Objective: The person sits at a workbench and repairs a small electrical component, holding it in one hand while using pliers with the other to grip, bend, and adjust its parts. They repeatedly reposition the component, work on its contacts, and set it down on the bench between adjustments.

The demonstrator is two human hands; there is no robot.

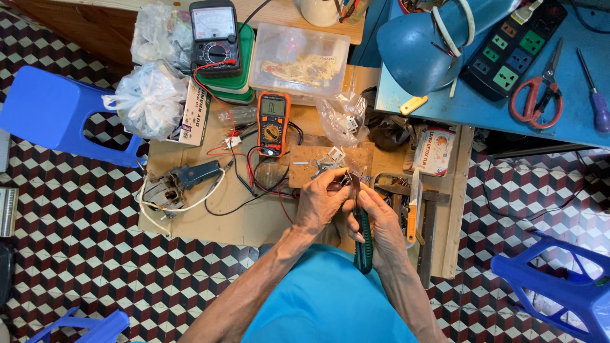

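Head view: right hand (381, 222) grips green-handled pliers (363, 235), left hand (321, 202) pinches a small part at their tip, near the cluttered worktop's (254, 219) front edge.

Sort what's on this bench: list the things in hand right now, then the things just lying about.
In hand:
left hand pinching a small metal part
right hand holding green-handled pliers
small parts on the cardboard pad nearest

Lying about:
orange multimeter
black analogue meter
red scissors
power strip
blue lamp
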